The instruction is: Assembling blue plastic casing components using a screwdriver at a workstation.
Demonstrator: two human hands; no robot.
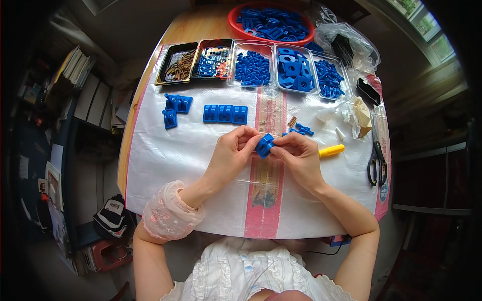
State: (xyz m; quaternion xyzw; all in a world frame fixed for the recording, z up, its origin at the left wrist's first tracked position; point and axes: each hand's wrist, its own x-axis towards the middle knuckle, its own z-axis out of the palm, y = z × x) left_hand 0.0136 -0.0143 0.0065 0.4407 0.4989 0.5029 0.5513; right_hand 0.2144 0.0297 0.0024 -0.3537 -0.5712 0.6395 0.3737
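Note:
Between both hands, above the middle of the covered table, is a small blue plastic bracket [264, 146]. My left hand [232, 153] pinches its left side with thumb and forefinger. On the other side, my right hand [299, 158] grips it the same way. A yellow-handled screwdriver [332, 150] lies beside my right hand, its far end hidden behind the fingers. Just beyond that hand are loose blue plastic pieces [302, 129] and a few brass-coloured screws [292, 121]. A row of blue brackets [225, 114] stands beyond my left hand, with another small group of blue parts [176, 105] farther left.
Along the back stand a tray of screws [159, 79], a tray of nuts and small blue bits [232, 44], and clear boxes of blue parts [231, 83]. Behind them is a red basin [233, 25]. Black scissors [374, 168] and crumpled paper [362, 118] lie at the right.

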